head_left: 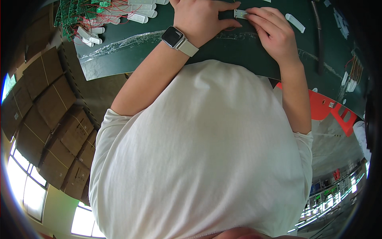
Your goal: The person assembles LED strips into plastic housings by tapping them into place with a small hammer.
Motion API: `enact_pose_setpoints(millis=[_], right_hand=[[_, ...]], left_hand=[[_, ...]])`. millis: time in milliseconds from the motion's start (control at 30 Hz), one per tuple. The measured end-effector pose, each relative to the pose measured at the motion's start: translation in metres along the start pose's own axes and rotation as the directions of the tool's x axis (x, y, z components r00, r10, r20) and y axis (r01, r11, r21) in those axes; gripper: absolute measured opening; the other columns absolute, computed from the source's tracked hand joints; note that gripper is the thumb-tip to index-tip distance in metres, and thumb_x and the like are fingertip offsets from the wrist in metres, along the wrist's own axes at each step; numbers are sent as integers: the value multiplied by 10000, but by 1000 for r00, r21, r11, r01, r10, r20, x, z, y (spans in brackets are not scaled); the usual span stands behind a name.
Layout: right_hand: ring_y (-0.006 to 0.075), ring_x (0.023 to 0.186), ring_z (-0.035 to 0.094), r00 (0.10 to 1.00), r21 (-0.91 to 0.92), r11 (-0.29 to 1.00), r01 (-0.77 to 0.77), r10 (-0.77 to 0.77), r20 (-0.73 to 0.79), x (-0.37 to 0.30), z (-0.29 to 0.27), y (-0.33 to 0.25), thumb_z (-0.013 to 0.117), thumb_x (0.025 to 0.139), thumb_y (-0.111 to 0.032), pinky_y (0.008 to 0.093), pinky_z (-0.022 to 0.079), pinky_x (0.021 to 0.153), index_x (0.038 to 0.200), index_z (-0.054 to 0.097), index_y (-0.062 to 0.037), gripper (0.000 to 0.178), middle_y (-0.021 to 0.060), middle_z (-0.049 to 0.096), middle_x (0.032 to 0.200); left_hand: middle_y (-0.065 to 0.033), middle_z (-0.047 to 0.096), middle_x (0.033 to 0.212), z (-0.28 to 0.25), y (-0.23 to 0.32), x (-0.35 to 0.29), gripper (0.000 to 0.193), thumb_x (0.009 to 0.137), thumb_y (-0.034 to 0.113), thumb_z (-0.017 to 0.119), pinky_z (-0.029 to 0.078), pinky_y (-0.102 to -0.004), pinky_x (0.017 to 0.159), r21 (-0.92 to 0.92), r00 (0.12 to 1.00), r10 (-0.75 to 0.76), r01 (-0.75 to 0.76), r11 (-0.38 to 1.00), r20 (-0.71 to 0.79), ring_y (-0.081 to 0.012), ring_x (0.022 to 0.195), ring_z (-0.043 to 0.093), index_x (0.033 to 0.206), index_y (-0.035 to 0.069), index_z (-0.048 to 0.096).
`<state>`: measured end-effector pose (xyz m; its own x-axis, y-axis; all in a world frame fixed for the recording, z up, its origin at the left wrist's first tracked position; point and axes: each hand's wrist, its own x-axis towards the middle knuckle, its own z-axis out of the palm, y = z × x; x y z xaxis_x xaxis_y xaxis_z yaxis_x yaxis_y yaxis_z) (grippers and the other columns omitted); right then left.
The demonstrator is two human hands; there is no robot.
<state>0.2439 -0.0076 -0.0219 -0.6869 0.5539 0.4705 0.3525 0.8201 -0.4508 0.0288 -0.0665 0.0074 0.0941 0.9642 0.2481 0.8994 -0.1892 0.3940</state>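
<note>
Well, my right hand (276, 34) pinches one end of the white piece (240, 14) over the surface (155, 49); my left hand (199, 18) gapes around the other, apparently holding nothing. That one-ended grip could let it twist, or the red wire (230, 29) snag.

My right hand (277, 36) pinches one end of a small, flat, white rectangular piece (240, 14), marked with little dark dots. The piece juts out leftward from my right hand, its long side running roughly crosswise and its dotted face turned up; the gripped end is hidden under my fingers. A thin, curved red wire (229, 30) shows further left of my right hand.
</note>
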Motion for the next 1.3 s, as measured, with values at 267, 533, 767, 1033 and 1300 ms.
enact_pose_setpoints(millis=[267, 533, 767, 1033, 1300], right_hand=[[256, 1016, 690, 1000, 20, 1000, -16, 16, 6, 0, 1, 1, 766, 804, 53, 361, 573, 870, 1080, 775, -57, 298, 63, 736, 1095], [221, 813, 680, 971, 114, 964, -241, 239, 28, 9, -15, -7, 758, 890, -41, 322, 538, 717, 1130, 725, 13, 249, 114, 709, 947], [115, 695, 618, 637, 129, 624, -771, 760, 127, 16, -27, -21, 774, 886, -91, 281, 509, 637, 1201, 719, -54, 321, 32, 681, 885], [139, 664, 672, 468, 197, 426, -883, 829, 305, 42, -30, -40, 740, 898, -60, 273, 536, 609, 1007, 689, 40, 156, 66, 683, 770], [140, 635, 663, 368, 138, 342, -930, 848, 381, 54, -29, -35, 748, 890, -58, 278, 528, 586, 958, 681, 45, 140, 63, 665, 738]], left_hand=[[-22, 582, 1285, 0, 0, -1, 438, 655, 329, 920, 234, -673, 1122, -26, 994, -81, 82, 996, 67, -302, 1315, 452, 1082, 288, 834], [-24, 570, 1290, -2, 1, 0, 487, 627, 328, 937, 245, -676, 1126, -68, 989, -107, 114, 991, 99, -301, 1343, 438, 1101, 305, 828], [-14, 569, 1293, -5, 6, -1, 489, 622, 315, 939, 248, -713, 1124, -21, 985, -129, 132, 991, 112, -302, 1356, 432, 1099, 299, 829], [-23, 554, 1319, -12, 10, 3, 482, 666, 312, 925, 222, -747, 1128, -3, 972, -155, 158, 987, 175, -305, 1389, 411, 1136, 295, 818], [-29, 553, 1320, -9, 9, 2, 475, 680, 298, 918, 223, -751, 1126, 28, 977, -138, 135, 990, 163, -307, 1393, 409, 1144, 285, 814]])
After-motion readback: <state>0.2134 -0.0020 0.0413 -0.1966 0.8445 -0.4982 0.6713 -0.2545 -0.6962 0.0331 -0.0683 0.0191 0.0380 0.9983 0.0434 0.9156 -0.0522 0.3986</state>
